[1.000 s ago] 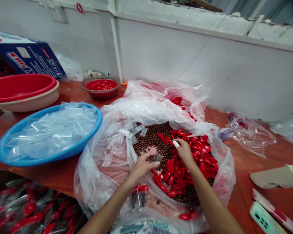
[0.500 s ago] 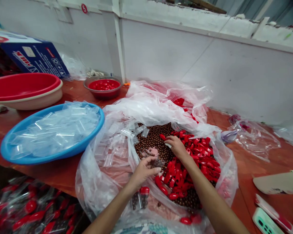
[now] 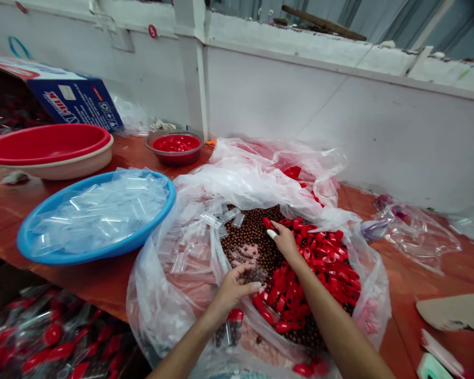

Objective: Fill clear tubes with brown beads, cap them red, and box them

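Observation:
Over a large plastic bag (image 3: 146, 284), my left hand (image 3: 234, 289) grips a small clear plastic container (image 3: 256, 273) between thumb and fingers, just above the brown balls. Farther up, my right hand (image 3: 284, 241) pinches a red cap (image 3: 267, 223) at its fingertips. Under both hands lie many small brown balls (image 3: 256, 226). A pile of red caps (image 3: 327, 255) covers the bag's right part. Loose clear containers (image 3: 181, 242) rest on its left part. Below my left wrist sits a red-capped container (image 3: 234, 329) with brown balls inside.
On the left, a blue basin (image 3: 95, 255) holds many clear containers. Behind it stand a red basin (image 3: 51, 145), a bowl of red pieces (image 3: 176, 152) and a blue carton (image 3: 75, 105). Filled containers (image 3: 51, 337) lie lower left. A phone (image 3: 434, 366) is at right.
The camera view has shifted slightly, so everything sits a little lower and farther right. Both hands keep nearly the same place over the bag; the right one still has the red cap.

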`<state>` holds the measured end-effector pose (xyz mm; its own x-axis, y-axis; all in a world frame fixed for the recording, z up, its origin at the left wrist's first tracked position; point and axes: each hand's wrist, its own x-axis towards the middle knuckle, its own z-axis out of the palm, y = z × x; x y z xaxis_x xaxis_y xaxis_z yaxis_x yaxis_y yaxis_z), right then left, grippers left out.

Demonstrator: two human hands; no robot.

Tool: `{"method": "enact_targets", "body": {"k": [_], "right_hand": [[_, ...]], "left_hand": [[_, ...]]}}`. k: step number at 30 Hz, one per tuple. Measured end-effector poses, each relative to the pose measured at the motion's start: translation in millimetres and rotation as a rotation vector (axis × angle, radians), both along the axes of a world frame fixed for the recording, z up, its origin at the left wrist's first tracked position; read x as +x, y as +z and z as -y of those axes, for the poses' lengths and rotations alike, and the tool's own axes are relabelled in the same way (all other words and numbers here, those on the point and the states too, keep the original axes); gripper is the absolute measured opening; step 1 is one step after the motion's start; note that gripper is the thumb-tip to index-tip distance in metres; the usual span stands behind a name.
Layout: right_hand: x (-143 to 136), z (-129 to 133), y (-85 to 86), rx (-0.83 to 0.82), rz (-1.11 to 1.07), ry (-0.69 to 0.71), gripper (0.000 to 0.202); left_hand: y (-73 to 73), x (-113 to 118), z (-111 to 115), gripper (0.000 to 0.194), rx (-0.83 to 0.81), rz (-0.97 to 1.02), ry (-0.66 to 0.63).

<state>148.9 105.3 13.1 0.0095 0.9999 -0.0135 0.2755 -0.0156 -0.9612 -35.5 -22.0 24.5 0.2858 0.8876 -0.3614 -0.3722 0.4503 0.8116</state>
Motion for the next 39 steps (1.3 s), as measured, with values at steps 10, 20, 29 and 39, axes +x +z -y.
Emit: {"method": "enact_targets", "body": {"k": [10, 20, 29, 39], "right_hand": [[-3, 44, 48.2, -0.299, -0.522, 0.112, 0.027], [-43, 59, 71.7, -0.356, -0.122, 0.557, 0.015], [-141, -64, 177.9, 0.161, -0.138, 0.418, 0.059], [-47, 30, 61.7, 0.288, 0.002, 0.081, 0.038]], "left_hand": [[-0.7, -6, 5, 0.044, -0.003, 0.031, 0.016], [0.1, -21, 21, 0.045, 0.042, 0.106, 0.048], [8.9, -26, 31, 0.044, 0.045, 0.101, 0.135], [3.0, -27, 32, 0.042, 0.026, 0.052, 0.067]]}}
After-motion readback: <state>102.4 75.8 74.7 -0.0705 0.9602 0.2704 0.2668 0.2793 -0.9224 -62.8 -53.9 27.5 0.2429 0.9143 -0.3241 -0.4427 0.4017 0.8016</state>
